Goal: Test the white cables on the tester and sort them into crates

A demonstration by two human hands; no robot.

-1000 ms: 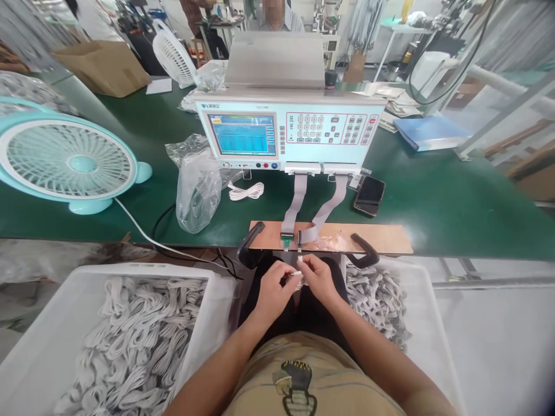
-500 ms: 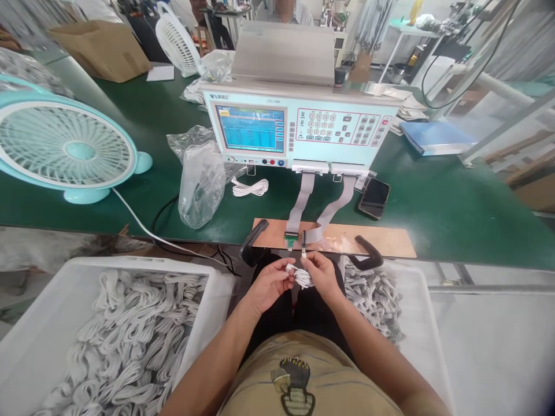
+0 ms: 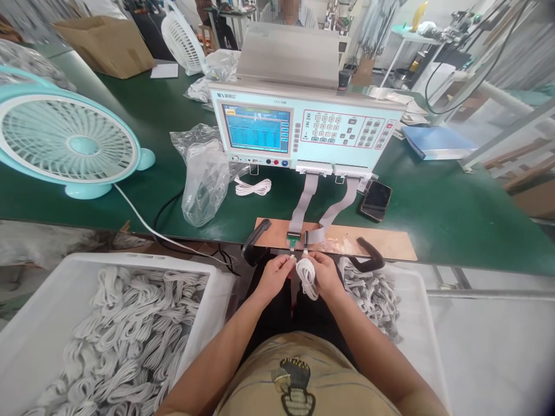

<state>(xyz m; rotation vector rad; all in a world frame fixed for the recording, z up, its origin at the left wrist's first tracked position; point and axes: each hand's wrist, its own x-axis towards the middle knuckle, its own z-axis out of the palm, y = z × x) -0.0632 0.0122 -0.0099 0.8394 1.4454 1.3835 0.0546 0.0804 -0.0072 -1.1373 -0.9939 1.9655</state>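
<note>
My left hand pinches one small white end plug of a coiled white cable, close below the green connector board. My right hand grips the cable's other end near the second ribbon connector; the coil hangs between both hands. Whether either plug is fully seated I cannot tell. Two grey ribbon cables run from these connectors up to a tester with a lit blue screen. The connectors sit on a copper-coloured board along the table's front edge.
Black clamps hold the board. Bins of coiled cables stand left and right. On the green table are a fan, a plastic bag, another white cable, a phone and a blue folder. A person sits behind the tester.
My left hand has moved up with its plug to the green connector board. The coil now hangs lower and nearer my right hand. The whole view has shifted slightly.
</note>
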